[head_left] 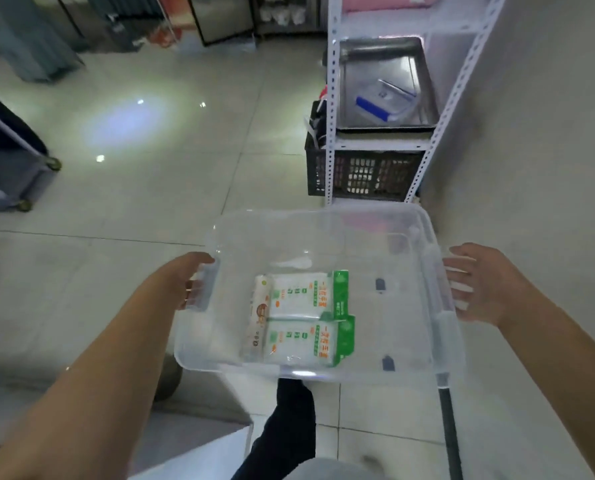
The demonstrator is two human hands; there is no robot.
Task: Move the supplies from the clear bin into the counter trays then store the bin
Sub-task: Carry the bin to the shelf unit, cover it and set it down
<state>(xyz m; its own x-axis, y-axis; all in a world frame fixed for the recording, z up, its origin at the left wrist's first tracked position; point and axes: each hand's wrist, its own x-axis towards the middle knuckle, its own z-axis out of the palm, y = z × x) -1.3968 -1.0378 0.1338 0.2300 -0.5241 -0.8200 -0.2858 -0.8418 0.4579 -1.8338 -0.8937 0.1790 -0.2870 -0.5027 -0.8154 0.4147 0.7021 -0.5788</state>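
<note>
Bare forearms frame the clear bin (323, 237): left hand (193, 282) clamps its handle, right hand (479, 285) splayed open alongside; one-sided grip could tip packets (306, 317) out

A pale tiled floor (171, 188) spreads beyond the fingertips of both hands. On it, past the right fingers, stands a white metal shelf rack (331, 133) with a black crate (365, 174) at its foot. One shelf carries a steel tray (351, 81) holding a clear lidded box (386, 102).
</note>
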